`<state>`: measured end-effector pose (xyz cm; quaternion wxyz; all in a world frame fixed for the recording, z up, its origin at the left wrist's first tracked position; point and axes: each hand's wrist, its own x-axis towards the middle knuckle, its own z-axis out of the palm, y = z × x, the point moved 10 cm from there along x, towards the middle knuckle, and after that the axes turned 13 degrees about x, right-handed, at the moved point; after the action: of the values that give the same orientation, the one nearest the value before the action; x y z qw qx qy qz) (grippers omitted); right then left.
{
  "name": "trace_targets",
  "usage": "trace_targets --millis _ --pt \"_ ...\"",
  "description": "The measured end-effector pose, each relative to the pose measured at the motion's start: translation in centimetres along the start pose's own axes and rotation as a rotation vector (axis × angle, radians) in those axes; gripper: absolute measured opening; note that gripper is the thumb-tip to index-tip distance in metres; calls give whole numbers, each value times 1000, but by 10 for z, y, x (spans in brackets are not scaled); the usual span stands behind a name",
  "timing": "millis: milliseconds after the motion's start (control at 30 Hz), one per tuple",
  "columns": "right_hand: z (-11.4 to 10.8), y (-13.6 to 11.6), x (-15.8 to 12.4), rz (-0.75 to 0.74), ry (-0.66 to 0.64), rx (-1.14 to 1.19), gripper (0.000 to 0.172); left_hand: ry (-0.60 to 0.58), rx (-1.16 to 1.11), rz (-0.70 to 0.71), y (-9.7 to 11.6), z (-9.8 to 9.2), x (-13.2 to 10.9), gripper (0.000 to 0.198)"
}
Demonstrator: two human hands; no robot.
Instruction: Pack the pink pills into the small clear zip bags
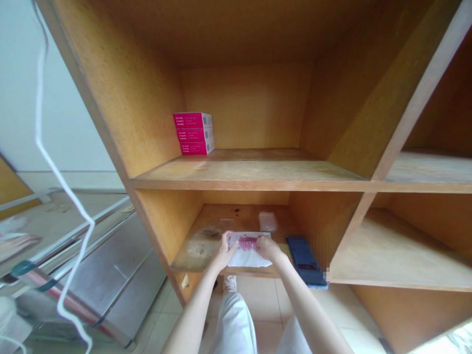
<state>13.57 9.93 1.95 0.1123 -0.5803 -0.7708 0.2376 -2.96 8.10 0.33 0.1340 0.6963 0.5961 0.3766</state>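
On the lower shelf a white sheet point(241, 259), of paper or thin cloth, lies near the front edge. A cluster of small pink-red beads or pellets point(247, 243) is spread over its middle. My left hand point(224, 251) rests at the sheet's left edge, thumb and fingers apart, the thumb pointing toward the cluster. At the right end of the pellets is my right hand point(269, 249), its fingers curled in and touching them or the sheet. What those fingers hold, if anything, is hidden.
Behind the sheet lies a small clear plastic bag point(267, 221). A dark tablet-like slab point(305, 258) overhangs the shelf edge at right. Pink boxes point(193, 133) are stacked on the upper shelf point(258, 167). A white cable point(62, 179) hangs at left before a metal-framed cart point(110, 275).
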Motion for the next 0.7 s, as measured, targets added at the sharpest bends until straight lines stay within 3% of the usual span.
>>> trace_targets --millis 300,700 --pt "1 -1 0 -45 23 26 22 5 16 -2 -1 0 0 45" --pt "-2 8 1 23 86 107 20 -15 -12 -14 3 -2 -2 46"
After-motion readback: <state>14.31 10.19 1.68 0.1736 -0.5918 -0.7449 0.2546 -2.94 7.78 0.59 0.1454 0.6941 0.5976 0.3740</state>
